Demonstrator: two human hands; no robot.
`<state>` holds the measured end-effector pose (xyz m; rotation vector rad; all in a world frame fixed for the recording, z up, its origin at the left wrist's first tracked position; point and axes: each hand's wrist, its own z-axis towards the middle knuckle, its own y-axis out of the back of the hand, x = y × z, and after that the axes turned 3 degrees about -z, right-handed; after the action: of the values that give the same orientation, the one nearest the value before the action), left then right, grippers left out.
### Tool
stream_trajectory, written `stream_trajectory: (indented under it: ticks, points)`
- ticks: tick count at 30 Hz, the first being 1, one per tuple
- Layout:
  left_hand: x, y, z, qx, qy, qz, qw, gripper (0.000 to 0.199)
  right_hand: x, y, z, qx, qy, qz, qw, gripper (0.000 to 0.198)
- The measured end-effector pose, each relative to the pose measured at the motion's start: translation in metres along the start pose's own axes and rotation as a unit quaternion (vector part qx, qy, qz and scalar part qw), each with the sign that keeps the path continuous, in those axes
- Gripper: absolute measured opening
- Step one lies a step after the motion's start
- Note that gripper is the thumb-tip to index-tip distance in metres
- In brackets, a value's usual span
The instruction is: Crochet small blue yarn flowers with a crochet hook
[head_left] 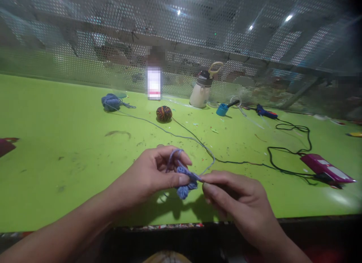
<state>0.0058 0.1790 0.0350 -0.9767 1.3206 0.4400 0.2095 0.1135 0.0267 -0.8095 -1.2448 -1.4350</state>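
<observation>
My left hand (158,170) is closed on a small blue-purple crocheted piece (183,189), thumb pressed on its front. A strand of the same yarn loops over the left index finger. My right hand (240,200) is closed in a pinch at the piece's right edge; what sits between its fingertips is mostly hidden and I cannot make it out. Both hands are above the green table near its front edge. From the blue yarn ball (111,102) at the back left, a strand runs across the table towards the hands.
A dark multicoloured yarn ball (164,114) lies behind the hands. Further back stand a phone with a blurred screen (154,82), a white bottle (201,91) and a blue pot (222,109). On the right lie a glue gun (266,112), black cord and a magenta case (325,168).
</observation>
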Motion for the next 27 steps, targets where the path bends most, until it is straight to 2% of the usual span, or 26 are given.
stream_trajectory:
  ticks: [3,5,7,11,15,17,19,22,24,27]
  points:
    - [-0.001,-0.002,0.001,0.009,-0.010,-0.010,1.000,0.052,-0.006,-0.008,-0.001,-0.002,-0.122,0.150,0.981,0.009]
    - [-0.001,-0.003,0.001,0.013,-0.021,-0.011,1.000,0.066,-0.009,-0.011,-0.001,-0.008,-0.152,0.204,0.967,0.010]
    - [-0.001,-0.003,0.002,0.011,-0.032,-0.006,0.999,0.071,-0.009,-0.013,-0.002,-0.010,-0.153,0.218,0.964,0.013]
    - [-0.001,-0.003,0.002,0.010,-0.039,0.013,0.999,0.074,0.000,-0.007,0.001,0.000,-0.141,0.142,0.980,0.032]
    - [0.002,-0.005,0.002,-0.006,-0.037,0.061,0.997,0.085,0.014,0.004,0.011,0.052,-0.084,-0.023,0.995,0.029]
    - [0.004,-0.008,0.002,-0.022,-0.055,0.133,0.989,0.085,0.018,0.008,0.017,0.066,-0.061,-0.070,0.994,0.030]
    - [0.008,-0.010,0.001,-0.043,-0.094,0.244,0.964,0.081,0.017,0.008,0.023,0.060,-0.065,-0.080,0.993,0.030]
    - [0.015,-0.009,0.001,-0.065,-0.171,0.398,0.899,0.079,0.007,-0.001,0.029,0.026,-0.124,-0.029,0.991,0.022]
    - [0.022,-0.007,0.002,-0.063,-0.237,0.467,0.850,0.080,-0.001,-0.011,0.031,-0.011,-0.168,0.053,0.984,0.021]
    - [0.032,-0.003,0.001,-0.046,-0.350,0.531,0.770,0.080,-0.007,-0.028,0.030,-0.068,-0.165,0.198,0.964,0.017]
